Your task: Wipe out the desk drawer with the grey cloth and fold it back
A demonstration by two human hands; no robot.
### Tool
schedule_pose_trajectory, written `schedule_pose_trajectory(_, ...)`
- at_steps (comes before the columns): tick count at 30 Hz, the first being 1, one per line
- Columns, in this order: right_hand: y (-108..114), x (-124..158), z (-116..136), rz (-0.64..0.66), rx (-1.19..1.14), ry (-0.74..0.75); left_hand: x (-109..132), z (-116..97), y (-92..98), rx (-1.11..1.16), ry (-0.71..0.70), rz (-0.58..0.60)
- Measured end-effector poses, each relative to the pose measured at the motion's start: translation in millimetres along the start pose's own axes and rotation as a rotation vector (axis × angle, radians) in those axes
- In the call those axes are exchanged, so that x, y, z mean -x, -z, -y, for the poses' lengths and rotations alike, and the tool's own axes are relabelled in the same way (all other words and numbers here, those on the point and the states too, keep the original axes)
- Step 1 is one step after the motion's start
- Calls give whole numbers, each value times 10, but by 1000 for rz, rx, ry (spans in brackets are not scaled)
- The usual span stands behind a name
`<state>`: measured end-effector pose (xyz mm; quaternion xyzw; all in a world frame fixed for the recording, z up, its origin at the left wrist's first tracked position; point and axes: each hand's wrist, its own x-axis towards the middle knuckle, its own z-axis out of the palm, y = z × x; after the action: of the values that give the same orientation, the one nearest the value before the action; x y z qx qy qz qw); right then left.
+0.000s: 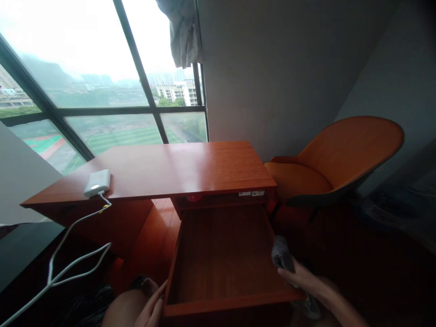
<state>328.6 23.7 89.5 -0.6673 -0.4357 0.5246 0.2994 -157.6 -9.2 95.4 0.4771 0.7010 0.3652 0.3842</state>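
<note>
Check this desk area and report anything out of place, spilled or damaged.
The white cable looks untidy: it runs from the white device near the desk edge and hangs in loose loops. No spill or damage shows; the drawer stands pulled out, with the left hand at its front corner.

Saw only part of the left hand (155, 306), cut by the bottom edge. Could not identify the grey cloth-like item (281, 250) at lower right, partly covered by the right hand (300, 274). Found the red object (194, 198) mid-frame mostly hidden under the desktop (204, 168), the white stickers (258, 193) to its right too small to read, the curtain (185, 38) cropped at the top, and the cable (32, 302) lost past the lower left.
</note>
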Motion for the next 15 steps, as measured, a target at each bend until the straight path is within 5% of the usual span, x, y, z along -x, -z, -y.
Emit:
schedule_pose_trajectory(8,-179,-442,153,-104,8,105,24,-31,-19,4,6,4)
schedule_pose_trajectory(15,-119,-955,509,-121,-92,8,91,-103,-82,5,-8,-44)
